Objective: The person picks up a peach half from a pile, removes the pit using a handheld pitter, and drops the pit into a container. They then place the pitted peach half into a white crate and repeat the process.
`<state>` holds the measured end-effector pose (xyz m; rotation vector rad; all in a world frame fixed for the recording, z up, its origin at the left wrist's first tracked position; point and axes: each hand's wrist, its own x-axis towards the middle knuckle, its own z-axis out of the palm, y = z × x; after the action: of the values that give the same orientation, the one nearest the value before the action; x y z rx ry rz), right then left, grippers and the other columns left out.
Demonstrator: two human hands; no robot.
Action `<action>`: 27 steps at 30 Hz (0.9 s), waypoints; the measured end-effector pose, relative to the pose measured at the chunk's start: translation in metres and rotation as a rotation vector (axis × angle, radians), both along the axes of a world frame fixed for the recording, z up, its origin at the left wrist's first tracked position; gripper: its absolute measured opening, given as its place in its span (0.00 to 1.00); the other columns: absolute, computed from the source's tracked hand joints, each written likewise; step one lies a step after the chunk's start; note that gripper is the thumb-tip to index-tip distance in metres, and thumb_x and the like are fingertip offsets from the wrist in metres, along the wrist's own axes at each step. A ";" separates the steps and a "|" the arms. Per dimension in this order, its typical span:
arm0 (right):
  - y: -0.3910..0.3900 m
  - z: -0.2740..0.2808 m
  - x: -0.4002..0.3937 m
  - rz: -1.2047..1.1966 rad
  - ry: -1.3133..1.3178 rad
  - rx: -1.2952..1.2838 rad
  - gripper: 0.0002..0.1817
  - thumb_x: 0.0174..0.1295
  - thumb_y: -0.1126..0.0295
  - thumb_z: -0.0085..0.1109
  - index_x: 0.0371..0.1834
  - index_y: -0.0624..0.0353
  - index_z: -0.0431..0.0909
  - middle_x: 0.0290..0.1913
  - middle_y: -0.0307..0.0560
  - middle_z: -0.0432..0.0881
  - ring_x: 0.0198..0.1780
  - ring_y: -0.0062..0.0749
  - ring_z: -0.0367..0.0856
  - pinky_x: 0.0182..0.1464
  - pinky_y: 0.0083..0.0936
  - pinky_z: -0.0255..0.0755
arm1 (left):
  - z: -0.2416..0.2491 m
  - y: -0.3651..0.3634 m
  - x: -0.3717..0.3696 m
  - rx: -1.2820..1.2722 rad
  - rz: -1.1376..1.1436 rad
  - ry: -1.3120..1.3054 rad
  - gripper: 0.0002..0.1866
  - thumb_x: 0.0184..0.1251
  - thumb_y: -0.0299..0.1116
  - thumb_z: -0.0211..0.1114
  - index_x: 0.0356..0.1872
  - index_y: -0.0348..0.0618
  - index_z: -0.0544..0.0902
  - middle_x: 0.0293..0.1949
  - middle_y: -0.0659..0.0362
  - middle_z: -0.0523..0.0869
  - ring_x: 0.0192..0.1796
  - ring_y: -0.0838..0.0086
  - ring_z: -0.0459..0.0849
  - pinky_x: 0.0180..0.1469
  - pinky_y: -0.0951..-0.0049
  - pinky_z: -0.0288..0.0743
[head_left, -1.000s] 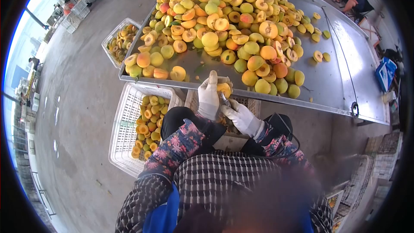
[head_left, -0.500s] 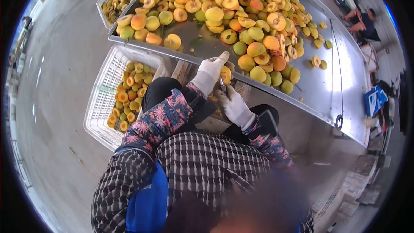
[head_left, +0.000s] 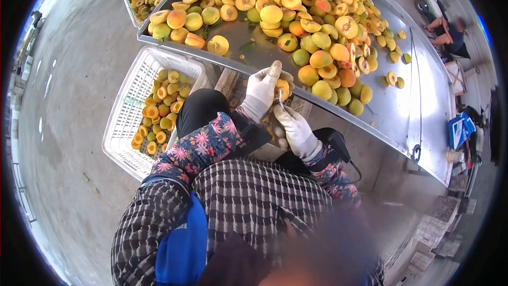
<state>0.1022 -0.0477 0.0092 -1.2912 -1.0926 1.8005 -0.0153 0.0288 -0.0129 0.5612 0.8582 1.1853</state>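
Note:
In my white-gloved left hand (head_left: pixel 258 92) is a yellow peach half (head_left: pixel 284 90), with the thumb raised along its side. My right hand (head_left: pixel 298 131), also gloved, is closed around a slim metal pitting tool (head_left: pixel 280 97), whose tip is at the peach's cut face. Both hands work just off the near edge of a metal table (head_left: pixel 391 127). A large heap of peaches (head_left: pixel 317 37) covers much of that table, many cut in half with stones showing.
On my left stands a white plastic basket (head_left: pixel 117 127) partly filled with peach halves (head_left: pixel 165 108). Behind it sits another fruit-filled basket (head_left: pixel 138 17). Below my hands is a crate (head_left: pixel 228 82). A person (head_left: pixel 452 37) sits at the far right, near a blue box (head_left: pixel 461 130).
The view has shifted slightly. My right wrist has turned, and the tool's tip now shows against the peach half. My left hand keeps its hold on the peach.

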 end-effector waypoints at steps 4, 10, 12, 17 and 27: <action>0.000 0.004 -0.004 -0.067 0.098 -0.164 0.16 0.74 0.50 0.46 0.41 0.52 0.71 0.18 0.31 0.66 0.12 0.18 0.60 0.14 0.17 0.53 | 0.005 0.003 -0.004 -0.022 -0.066 -0.045 0.24 0.71 0.50 0.61 0.34 0.33 0.82 0.31 0.51 0.86 0.31 0.63 0.88 0.35 0.68 0.83; -0.003 -0.002 -0.004 -0.104 0.179 -0.138 0.17 0.74 0.49 0.47 0.41 0.51 0.71 0.17 0.32 0.65 0.11 0.20 0.59 0.13 0.18 0.52 | 0.002 0.007 -0.009 -0.072 -0.196 -0.113 0.25 0.71 0.53 0.60 0.39 0.33 0.77 0.37 0.49 0.84 0.36 0.58 0.86 0.39 0.59 0.83; -0.006 -0.002 -0.007 -0.116 0.191 -0.083 0.16 0.74 0.49 0.48 0.41 0.50 0.71 0.17 0.32 0.65 0.11 0.20 0.59 0.13 0.18 0.52 | 0.005 0.006 -0.009 -0.078 -0.217 -0.102 0.25 0.70 0.53 0.61 0.40 0.33 0.77 0.37 0.48 0.84 0.37 0.57 0.86 0.39 0.59 0.83; -0.005 0.000 -0.008 -0.150 0.239 -0.116 0.16 0.73 0.50 0.49 0.40 0.50 0.70 0.17 0.31 0.66 0.12 0.19 0.60 0.14 0.18 0.52 | 0.006 0.007 -0.006 -0.100 -0.190 -0.125 0.25 0.69 0.52 0.63 0.42 0.34 0.76 0.39 0.49 0.83 0.37 0.57 0.86 0.40 0.58 0.83; -0.001 -0.052 -0.005 -0.148 0.100 0.379 0.16 0.73 0.52 0.50 0.44 0.54 0.72 0.19 0.35 0.67 0.12 0.20 0.60 0.15 0.19 0.54 | 0.014 0.003 -0.002 -0.168 -0.159 -0.186 0.27 0.67 0.56 0.64 0.45 0.38 0.75 0.44 0.51 0.82 0.40 0.57 0.85 0.41 0.58 0.83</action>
<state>0.0975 -0.0490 -0.0429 -1.0155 -1.1811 1.4468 -0.0177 0.0319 0.0014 0.3685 0.7322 0.9935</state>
